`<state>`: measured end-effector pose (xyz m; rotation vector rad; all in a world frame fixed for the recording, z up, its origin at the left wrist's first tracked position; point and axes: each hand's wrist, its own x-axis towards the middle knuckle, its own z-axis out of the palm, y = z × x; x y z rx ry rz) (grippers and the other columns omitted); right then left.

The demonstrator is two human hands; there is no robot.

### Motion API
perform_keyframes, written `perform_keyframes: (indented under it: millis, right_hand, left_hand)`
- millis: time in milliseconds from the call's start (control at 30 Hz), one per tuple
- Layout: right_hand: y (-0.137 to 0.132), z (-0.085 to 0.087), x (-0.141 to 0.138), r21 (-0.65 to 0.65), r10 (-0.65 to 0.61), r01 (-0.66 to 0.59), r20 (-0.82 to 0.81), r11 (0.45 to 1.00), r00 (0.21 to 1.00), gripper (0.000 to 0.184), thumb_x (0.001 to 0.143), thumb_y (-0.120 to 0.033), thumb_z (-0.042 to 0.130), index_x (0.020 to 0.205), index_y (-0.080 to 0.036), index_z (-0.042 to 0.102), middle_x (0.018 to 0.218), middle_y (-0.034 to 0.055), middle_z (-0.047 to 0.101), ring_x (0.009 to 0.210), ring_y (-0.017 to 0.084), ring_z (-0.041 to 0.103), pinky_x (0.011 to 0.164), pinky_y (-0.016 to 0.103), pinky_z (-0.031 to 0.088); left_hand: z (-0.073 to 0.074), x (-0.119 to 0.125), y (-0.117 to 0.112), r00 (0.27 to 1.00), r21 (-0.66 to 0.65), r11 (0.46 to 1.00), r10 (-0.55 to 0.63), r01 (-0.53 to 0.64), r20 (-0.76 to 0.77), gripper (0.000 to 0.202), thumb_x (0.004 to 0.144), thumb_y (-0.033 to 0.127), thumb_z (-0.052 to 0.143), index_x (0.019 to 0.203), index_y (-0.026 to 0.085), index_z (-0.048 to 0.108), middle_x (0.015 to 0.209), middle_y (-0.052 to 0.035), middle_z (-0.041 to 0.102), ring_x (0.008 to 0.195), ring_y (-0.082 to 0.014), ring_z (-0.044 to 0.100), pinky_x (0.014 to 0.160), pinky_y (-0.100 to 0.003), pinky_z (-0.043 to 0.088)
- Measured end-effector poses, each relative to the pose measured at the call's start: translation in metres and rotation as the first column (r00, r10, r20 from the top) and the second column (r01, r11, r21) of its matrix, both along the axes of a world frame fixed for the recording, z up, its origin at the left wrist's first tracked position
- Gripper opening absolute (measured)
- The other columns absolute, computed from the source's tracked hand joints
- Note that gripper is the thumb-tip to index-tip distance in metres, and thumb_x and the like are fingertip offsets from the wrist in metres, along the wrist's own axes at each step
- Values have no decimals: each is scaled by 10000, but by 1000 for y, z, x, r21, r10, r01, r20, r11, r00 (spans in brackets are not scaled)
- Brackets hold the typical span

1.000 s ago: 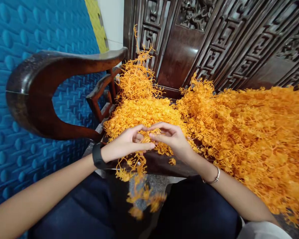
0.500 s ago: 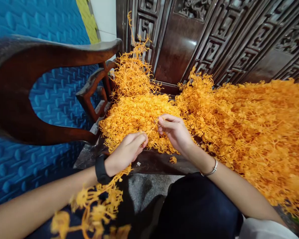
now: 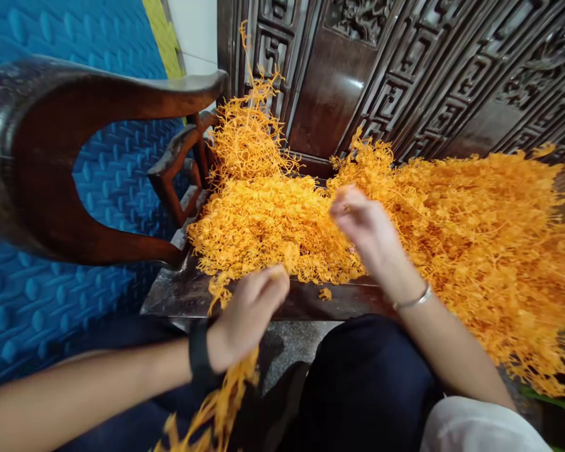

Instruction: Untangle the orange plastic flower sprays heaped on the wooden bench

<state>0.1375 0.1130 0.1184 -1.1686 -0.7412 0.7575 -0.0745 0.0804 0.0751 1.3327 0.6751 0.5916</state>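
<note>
My left hand (image 3: 254, 307), with a black band at the wrist, is closed around a strand of orange, flower-like plastic pieces (image 3: 233, 392). The strand hangs below the hand toward my lap, and one piece pokes out past the fingertips. My right hand (image 3: 367, 229), wearing a silver bangle, is raised over the heap and smeared by motion; whether it pinches anything is unclear. Between and behind the hands lies a pile of trimmed orange pieces (image 3: 258, 216) on the dark wooden bench seat (image 3: 174, 292). One loose orange piece (image 3: 326, 294) rests near the seat's front edge.
A larger orange heap (image 3: 471, 232) covers the seat to the right. Thin orange stems (image 3: 249, 144) stand at the back left. A curved wooden armrest (image 3: 32, 169) closes the left side, a carved backrest (image 3: 334, 94) the rear. Blue foam mat (image 3: 14, 314) lies beyond the armrest.
My right hand has drawn away from the left, moving up and to the right. The left hand has come slightly lower and closer, with the strand still in it.
</note>
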Motion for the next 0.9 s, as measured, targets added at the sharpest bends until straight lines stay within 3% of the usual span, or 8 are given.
perform_keyframes:
  millis: [100,167,400,500,600,700,800,900]
  right_hand:
    - [8,-3,35,70,-169,166,45,984,985,159,645,-132,592,608,-203,454,703,-24,467,534,41,386,554,226,380]
    - [13,-12,42,45,-160,155,156,987,975,103,650,-168,627,681,-201,535,703,-9,508,558,65,453,561,249,402]
    - [26,-43,33,35,-73,65,565,997,822,72,667,-183,632,714,-188,577,700,1,597,598,104,558,621,295,487]
    - [24,-44,41,10,-95,119,671,993,736,111,679,-177,621,787,-172,644,786,28,639,621,106,550,656,310,483]
    - [11,-32,34,56,-125,123,722,991,680,195,702,-190,624,893,-204,663,950,32,653,713,113,559,695,299,467]
    - [-7,-12,10,-42,117,-119,664,992,738,175,790,-322,581,904,-224,671,985,30,650,770,117,578,687,276,456]
    - [-18,-1,-14,-226,499,-454,540,862,678,260,758,-378,632,965,-226,666,1007,34,646,818,129,589,717,277,464]
    - [-15,-8,-25,-277,633,-575,449,770,631,296,679,-328,719,943,-209,660,941,23,642,815,121,577,760,276,461]
  left_hand:
    - [-7,-12,-17,952,49,955,-286,293,-107,331,872,343,382,584,188,331,467,75,275,419,-58,254,420,-208,203]
    - [-11,-12,-17,902,-1,911,-409,412,-138,297,888,335,348,639,186,410,429,72,349,419,-71,326,465,-209,275]
    - [-10,7,21,919,-29,924,-381,380,-102,256,886,338,341,913,171,534,568,35,523,583,-120,507,649,-256,397]
    - [-3,11,36,937,70,935,-342,347,-75,232,875,256,342,935,169,548,652,15,583,709,-140,557,757,-281,405]
    - [5,12,49,941,179,925,-337,335,-18,250,854,206,352,806,155,592,738,-19,638,815,-155,588,838,-288,397]
    - [11,11,56,949,197,931,-314,306,7,272,845,219,371,736,156,612,758,-23,650,791,-154,603,827,-283,411]
    - [13,8,60,969,208,947,-248,243,2,294,857,244,363,719,167,610,703,-13,642,773,-152,605,835,-279,408]
    - [9,6,63,974,198,954,-224,227,-35,306,861,281,370,708,164,608,642,-19,640,741,-154,606,817,-276,413]
